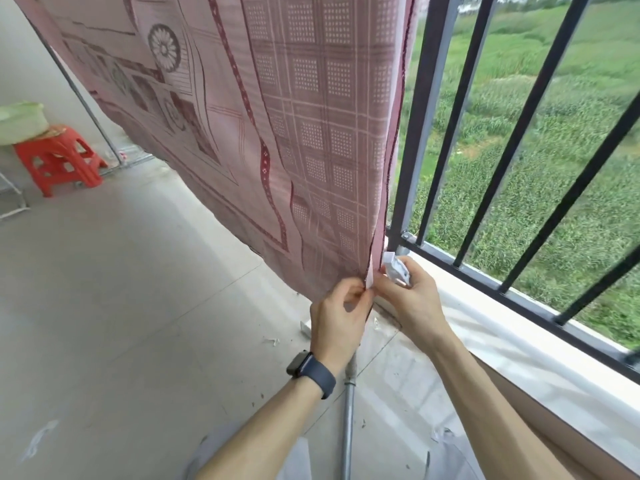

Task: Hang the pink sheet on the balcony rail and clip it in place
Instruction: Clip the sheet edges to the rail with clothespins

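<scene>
Bent low at the balcony's edge, we have both hands at the bottom corner of the pink sheet point(277, 133), which hangs full length just inside the dark railing point(540, 88). The left hand point(337, 313), a watch point(301, 365) on its wrist, pinches the hem between thumb and fingers. This looks meant to keep the cloth's two edges together and taut. The right hand point(412, 306) curls round a small white clip point(396, 270) while its fingertips meet the same hem, so the clip sits ready beside the spot it would bite.

The sheet's top runs out of the picture, so we cannot tell what it hangs over or whether anything pins it up there. The clip is half buried in the palm, and we cannot say if its mouth stands apart. The hands cover the very corner of the hem. A metal pipe point(349, 410) lies on the floor below them. Far left, a red stool point(59, 161) carries a pale green basin point(20, 121), cut off by the frame.
</scene>
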Tool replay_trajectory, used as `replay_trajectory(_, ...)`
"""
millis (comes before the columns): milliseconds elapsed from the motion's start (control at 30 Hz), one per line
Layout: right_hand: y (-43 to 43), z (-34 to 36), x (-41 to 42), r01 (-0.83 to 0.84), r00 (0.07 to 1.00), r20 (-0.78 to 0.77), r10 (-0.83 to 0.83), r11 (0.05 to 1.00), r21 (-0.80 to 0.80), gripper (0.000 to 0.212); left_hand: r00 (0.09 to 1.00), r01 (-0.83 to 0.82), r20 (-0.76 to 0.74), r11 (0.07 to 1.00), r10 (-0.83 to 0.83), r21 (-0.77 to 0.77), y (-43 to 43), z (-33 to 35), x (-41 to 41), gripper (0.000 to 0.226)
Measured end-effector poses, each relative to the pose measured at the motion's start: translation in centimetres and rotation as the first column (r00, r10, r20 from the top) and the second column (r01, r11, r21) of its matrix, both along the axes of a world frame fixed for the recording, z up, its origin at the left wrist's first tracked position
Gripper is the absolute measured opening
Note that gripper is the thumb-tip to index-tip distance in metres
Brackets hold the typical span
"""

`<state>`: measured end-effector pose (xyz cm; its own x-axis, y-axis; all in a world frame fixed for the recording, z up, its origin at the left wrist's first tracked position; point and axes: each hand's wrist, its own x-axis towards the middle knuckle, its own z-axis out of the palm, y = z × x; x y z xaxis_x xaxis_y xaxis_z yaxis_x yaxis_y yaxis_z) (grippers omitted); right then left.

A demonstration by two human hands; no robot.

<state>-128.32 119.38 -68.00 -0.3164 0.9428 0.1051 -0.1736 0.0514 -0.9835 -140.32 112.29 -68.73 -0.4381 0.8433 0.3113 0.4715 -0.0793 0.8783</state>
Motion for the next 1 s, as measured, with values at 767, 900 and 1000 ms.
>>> replay_trajectory(767, 1.0, -0.7, -2.0, 0.252, 0.968, -0.027, -0.25, 0.963, 0.092, 0.032, -0.353, 0.441, -0.915, 0.897, 0.196, 0.022, 5.5, 16.1, -4.5, 0.051)
replay_trajectory(900, 0.7, -1.5, -2.2, 0.224, 0.973, -0.055, -0.224, 0.974, 0.012, 0.036, -0.667, 0.173, -0.728, 0.919, -0.154, -0.353, 6.1, 18.9, -1.6, 0.028)
replay_trajectory(1000, 0.5, -3.6, -1.8, 0.201, 0.977, 0.072, -0.201, 0.979, -0.004, 0.045, -0.671, 0.137, -0.718, 0.92, -0.186, -0.366, 6.4, 18.8, -0.7, 0.034)
